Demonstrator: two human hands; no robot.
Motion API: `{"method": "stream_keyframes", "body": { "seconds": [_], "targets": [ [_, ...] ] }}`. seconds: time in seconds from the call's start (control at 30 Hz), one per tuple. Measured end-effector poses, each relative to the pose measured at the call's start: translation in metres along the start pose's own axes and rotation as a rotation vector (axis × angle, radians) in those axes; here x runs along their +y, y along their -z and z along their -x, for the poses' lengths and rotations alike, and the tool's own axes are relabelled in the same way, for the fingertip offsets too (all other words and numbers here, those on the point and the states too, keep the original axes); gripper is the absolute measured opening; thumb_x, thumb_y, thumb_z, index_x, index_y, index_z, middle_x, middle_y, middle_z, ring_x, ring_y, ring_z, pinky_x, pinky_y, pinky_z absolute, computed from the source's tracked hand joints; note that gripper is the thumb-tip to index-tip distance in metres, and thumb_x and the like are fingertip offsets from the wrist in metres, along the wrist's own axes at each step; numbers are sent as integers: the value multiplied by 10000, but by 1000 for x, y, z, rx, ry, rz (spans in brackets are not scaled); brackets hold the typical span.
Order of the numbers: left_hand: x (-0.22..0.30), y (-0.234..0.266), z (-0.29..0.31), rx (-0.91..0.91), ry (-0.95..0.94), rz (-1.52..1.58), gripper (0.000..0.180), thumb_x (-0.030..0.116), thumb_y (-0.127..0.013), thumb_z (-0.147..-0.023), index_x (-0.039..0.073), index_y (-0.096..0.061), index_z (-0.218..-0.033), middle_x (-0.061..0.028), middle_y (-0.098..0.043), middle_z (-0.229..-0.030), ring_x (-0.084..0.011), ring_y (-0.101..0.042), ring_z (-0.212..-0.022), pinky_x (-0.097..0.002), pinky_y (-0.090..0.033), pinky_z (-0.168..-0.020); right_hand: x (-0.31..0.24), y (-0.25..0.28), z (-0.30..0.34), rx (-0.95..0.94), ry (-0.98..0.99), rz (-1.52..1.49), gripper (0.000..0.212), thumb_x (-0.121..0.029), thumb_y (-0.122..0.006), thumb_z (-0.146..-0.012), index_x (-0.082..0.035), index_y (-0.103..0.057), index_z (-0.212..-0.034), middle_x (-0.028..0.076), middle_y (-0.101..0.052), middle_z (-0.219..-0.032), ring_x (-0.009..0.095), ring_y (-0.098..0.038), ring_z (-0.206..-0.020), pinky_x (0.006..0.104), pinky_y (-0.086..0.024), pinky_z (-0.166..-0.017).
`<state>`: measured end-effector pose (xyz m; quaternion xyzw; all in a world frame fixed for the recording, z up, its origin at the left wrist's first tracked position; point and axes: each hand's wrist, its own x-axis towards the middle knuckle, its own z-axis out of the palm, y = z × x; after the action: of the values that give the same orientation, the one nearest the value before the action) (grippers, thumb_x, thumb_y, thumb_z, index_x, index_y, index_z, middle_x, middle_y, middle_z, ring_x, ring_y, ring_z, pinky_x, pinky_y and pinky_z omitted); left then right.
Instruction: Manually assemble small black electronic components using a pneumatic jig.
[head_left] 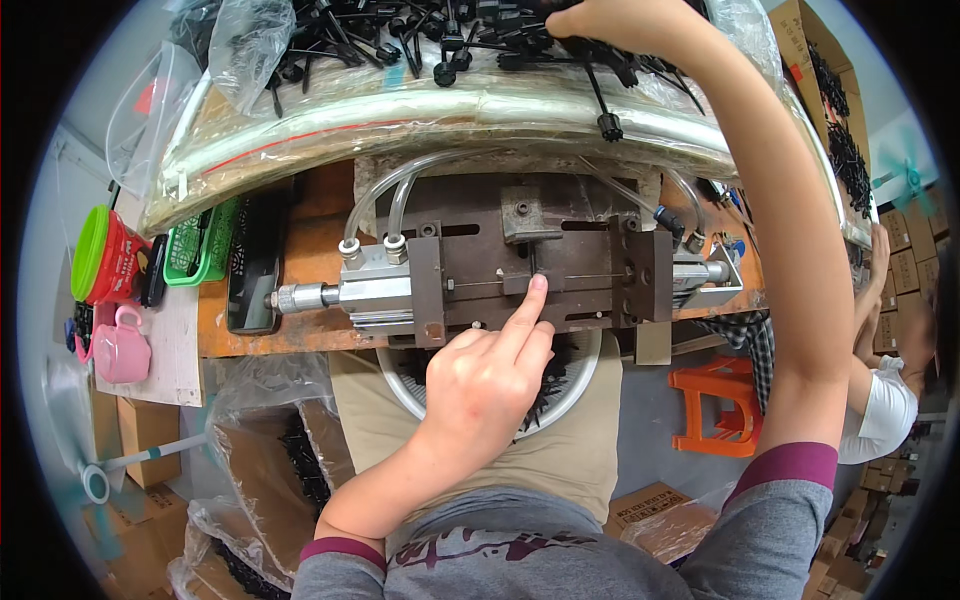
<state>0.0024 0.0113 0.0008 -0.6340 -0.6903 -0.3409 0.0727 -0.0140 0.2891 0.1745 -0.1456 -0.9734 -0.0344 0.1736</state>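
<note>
As, in the head view, our left grip (482, 368) points one finger, others curled, any hold hidden, a thin dark rod (533, 257) stands just beyond its tip; the silver cylinder (378, 300), leftward, could pinch us if triggered; our right grip (608, 22), closure unclear, touches black parts (446, 72); tangled stems could spill.

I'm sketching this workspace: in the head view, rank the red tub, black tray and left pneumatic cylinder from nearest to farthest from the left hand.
1. Left pneumatic cylinder: just up-left of the left hand.
2. Black tray: left of the cylinder.
3. Red tub: farthest left.
</note>
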Motion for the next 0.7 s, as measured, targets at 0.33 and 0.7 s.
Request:
{"method": "stream_keyframes", "body": {
  "seconds": [0.33, 0.7],
  "targets": [
    [-3, 3, 2, 5, -5, -9, 253, 125, -839, -698, 51, -701, -897, -126, -697, -1260, -197, -648, -596, -280, -523, -593, 13, 15, -7, 84, -321, -510, 327, -136, -804, -797, 30, -723, -1068, 15, -643, -783, 99, -547, -643, 272, -435, -598],
    [15, 40, -11, -102, -47, 232, 404, 227, -854, -729, 52, -711, -1065, -117, -662, -1305, -228, -693, -753, -313, -569, -679, 34, -2, -11, 9, -418, -1043, 264, -111, -803, -860, 20, -643, -1023, -5, -564, -727, 59, -426, -526, 236, -367, -486]
  ]
}}
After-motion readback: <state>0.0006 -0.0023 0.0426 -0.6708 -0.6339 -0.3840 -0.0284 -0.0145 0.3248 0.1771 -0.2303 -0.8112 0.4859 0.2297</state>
